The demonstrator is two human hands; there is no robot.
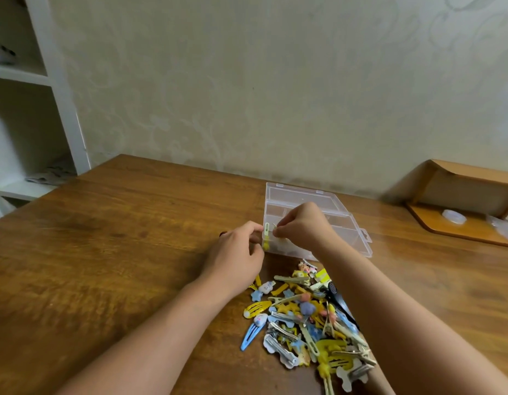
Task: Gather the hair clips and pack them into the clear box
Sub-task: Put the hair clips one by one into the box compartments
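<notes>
A clear plastic box (344, 220) lies open on the wooden table (118, 238), its lid tilted back toward the wall. My left hand (238, 252) pinches a yellow hair clip (266, 236) at the box's near-left corner. My right hand (301, 223) hovers over the box's front compartment and pinches a small pale clip at its fingertips, right beside the yellow one. A heap of loose hair clips (307, 317), mostly yellow, blue and silver, lies on the table in front of the box, between my forearms.
A patterned wall runs along the table's far edge. A white shelf unit (33, 95) stands at the left. At the far right a wooden tray or stand (461, 220) holds a small clear round item.
</notes>
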